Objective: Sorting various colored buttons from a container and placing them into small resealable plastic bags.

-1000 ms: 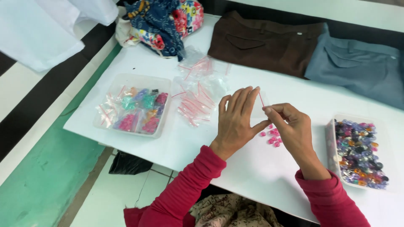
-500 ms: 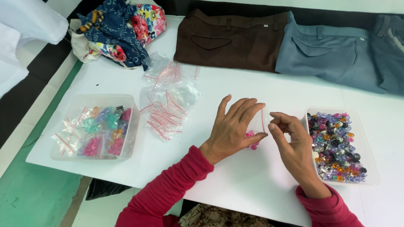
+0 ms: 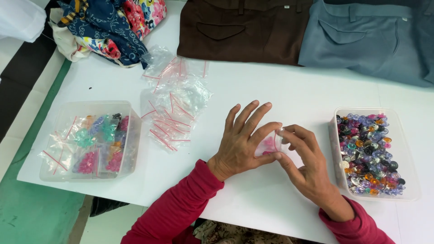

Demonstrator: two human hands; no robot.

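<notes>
Small clear bag (image 3: 270, 145) w/ pink beads, frame centre, pinched by left hand (image 3: 239, 144) & right hand (image 3: 304, 165); bare white table (image 3: 289, 97) above.

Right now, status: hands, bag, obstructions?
Left hand and right hand pinch small clear zip bag of pink beads. Nothing between them.

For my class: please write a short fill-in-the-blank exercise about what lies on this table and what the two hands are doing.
1. Both hands, left hand and right hand, pinch a small clear bag holding ____ pieces.
2. The tub of mixed beads stands on the person's ____ side.
3. The pile of empty bags has ____ seal strips.

Missing words: pink; right; red
</notes>
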